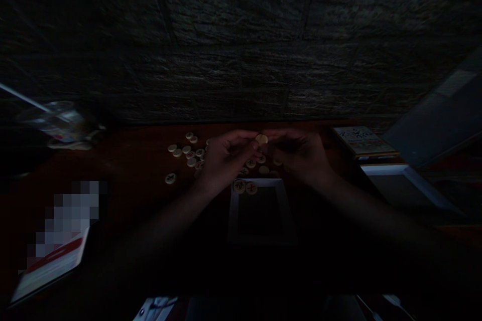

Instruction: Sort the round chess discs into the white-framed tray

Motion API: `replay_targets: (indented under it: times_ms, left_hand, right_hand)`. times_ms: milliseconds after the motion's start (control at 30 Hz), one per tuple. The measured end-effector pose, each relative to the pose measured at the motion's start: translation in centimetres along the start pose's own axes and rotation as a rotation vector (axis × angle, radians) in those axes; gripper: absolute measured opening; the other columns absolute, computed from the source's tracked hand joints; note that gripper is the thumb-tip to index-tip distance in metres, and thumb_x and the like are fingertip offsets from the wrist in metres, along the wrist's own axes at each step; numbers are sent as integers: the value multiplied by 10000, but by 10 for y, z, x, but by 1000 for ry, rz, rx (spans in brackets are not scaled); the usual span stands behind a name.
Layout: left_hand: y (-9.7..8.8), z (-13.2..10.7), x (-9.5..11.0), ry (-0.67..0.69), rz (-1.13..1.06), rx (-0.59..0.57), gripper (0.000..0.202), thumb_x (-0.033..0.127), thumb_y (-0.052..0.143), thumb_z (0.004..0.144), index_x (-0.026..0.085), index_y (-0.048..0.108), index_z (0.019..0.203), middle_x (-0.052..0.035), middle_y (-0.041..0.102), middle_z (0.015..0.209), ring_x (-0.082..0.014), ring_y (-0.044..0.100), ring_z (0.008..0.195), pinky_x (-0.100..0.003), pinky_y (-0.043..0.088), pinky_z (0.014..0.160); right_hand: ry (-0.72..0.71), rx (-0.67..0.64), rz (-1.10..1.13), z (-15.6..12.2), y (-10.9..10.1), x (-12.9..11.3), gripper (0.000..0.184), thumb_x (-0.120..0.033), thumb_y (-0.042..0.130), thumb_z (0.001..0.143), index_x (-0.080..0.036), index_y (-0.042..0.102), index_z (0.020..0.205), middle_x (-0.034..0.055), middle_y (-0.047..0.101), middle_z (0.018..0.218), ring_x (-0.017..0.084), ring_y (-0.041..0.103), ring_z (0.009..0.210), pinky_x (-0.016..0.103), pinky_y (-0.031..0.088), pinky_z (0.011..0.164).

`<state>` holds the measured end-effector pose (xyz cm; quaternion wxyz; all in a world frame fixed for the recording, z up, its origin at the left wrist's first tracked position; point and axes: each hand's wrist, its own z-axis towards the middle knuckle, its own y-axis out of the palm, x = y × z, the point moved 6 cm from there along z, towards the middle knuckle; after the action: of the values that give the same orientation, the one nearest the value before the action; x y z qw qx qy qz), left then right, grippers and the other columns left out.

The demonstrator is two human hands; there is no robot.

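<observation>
Between the fingertips of my left hand and my right hand is a pale round Chinese chess piece, held up over the table. Both hands are closed toward it in a pinch. Under and beside them lie several loose Chinese chess pieces, some showing red or dark characters and some plain. Nearer me is a shallow open box. A dark-marked piece and a red-marked piece are in its far left corner. My hands hide part of the pile.
A clear plastic cup with a straw stands at the left. A card-like object, partly blurred out, is at lower left. On the right are a printed box and another shallow tray. A stone wall rises behind the table.
</observation>
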<state>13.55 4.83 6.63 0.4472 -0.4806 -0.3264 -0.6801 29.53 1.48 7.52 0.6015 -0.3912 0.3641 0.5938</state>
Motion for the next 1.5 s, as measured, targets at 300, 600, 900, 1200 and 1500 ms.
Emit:
replay_targets:
  times_ms: [300, 600, 900, 1200, 1500]
  left_hand:
    - [11, -3, -4, -181, -244, -121, 251, 348, 789, 867, 141, 753, 1004, -100, 808, 1011, -184, 787, 820, -300, 671, 759]
    - [5, -2, -6, -211, -184, -132, 218, 348, 781, 858, 162, 779, 972, -100, 819, 946, -212, 794, 802, -335, 670, 765]
    - [-23, 9, 1, -117, 87, 93, 184, 321, 669, 882, 180, 762, 808, -39, 758, 691, -150, 712, 594, -238, 570, 559]
    - [-21, 11, -7, -140, 138, 46, 181, 305, 655, 871, 173, 747, 789, -50, 760, 709, -144, 701, 598, -228, 535, 537]
    - [-17, 9, -8, -138, 159, 14, 169, 307, 674, 869, 180, 751, 790, -45, 766, 708, -131, 703, 591, -201, 517, 508]
  right_hand:
    - [-377, -15, -466, -6, 0, -23, 313, -327, 850, 835, -280, 804, 1142, 46, 730, 1005, 185, 681, 844, 330, 565, 734]
    - [-422, -65, -621, -8, 1, -27, 282, -261, 783, 871, -276, 791, 1153, 59, 765, 1051, 223, 708, 908, 350, 559, 801]
    - [-62, -406, -405, -10, 17, -11, 187, -243, 792, 827, -234, 794, 1013, 19, 800, 963, 185, 733, 803, 290, 565, 712]
    - [-65, -687, -526, -22, 33, -7, 225, -107, 735, 821, -235, 798, 996, 12, 801, 1020, 192, 738, 919, 306, 557, 829]
    - [-154, -681, -575, -24, 39, -6, 191, -143, 744, 848, -240, 805, 1001, 37, 781, 1090, 214, 718, 1026, 338, 541, 891]
